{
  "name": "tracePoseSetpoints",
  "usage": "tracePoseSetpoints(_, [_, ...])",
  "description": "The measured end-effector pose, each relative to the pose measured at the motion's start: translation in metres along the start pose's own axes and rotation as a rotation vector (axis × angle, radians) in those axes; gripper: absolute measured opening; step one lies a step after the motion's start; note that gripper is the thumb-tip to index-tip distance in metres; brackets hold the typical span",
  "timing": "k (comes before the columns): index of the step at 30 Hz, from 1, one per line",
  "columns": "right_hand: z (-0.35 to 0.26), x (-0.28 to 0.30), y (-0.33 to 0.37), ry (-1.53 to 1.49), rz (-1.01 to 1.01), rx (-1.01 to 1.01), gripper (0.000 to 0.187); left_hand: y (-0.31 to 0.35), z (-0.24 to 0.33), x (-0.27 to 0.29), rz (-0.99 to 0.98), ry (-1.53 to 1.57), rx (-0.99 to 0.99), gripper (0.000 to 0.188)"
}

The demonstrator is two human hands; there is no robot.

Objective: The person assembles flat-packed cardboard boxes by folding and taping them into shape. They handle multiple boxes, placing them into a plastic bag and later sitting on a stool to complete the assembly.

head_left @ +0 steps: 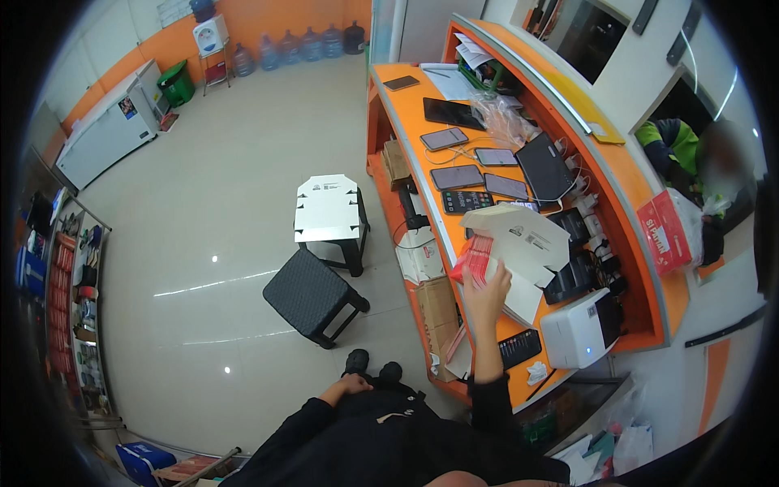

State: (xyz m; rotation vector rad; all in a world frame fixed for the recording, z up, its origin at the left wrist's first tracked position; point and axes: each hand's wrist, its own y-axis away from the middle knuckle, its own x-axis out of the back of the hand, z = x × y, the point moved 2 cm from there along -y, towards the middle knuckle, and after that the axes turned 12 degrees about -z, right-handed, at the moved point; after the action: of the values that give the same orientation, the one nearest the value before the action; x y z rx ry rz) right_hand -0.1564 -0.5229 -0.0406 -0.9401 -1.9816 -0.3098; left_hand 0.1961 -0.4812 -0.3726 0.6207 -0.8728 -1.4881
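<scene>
My right hand (487,294) is closed on a red and white packet (477,256) at the counter's near side. The packet has pale stripes, and its exact kind is not clear. Right beside it stands a cream cardboard box (531,235) with its flaps raised, and a pale panel (523,300) lies below. My left hand (355,385) rests low in front of my body, above my dark shoes. Its fingers are too small and partly hidden to read.
Several phones (456,177), a tablet (450,112) and cables cover the orange counter (414,89). A white printer (578,329) stands at its near end. Two stools (312,296) are on the floor to the left. Across the counter, a person in a green-and-dark sleeve (669,146) is near a red box (665,231).
</scene>
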Motion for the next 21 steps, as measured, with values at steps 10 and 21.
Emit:
tracePoseSetpoints(10, [0.024, -0.067, -0.064, 0.264, -0.163, -0.321, 0.067, 0.057, -0.144, -0.020, 0.234, 0.157, 0.471, 0.036])
tracePoseSetpoints(21, [0.077, -0.100, -0.097, 0.057, -0.095, -0.273, 0.055, 0.059, -0.138, -0.013, 0.454, 0.506, 0.339, 0.039])
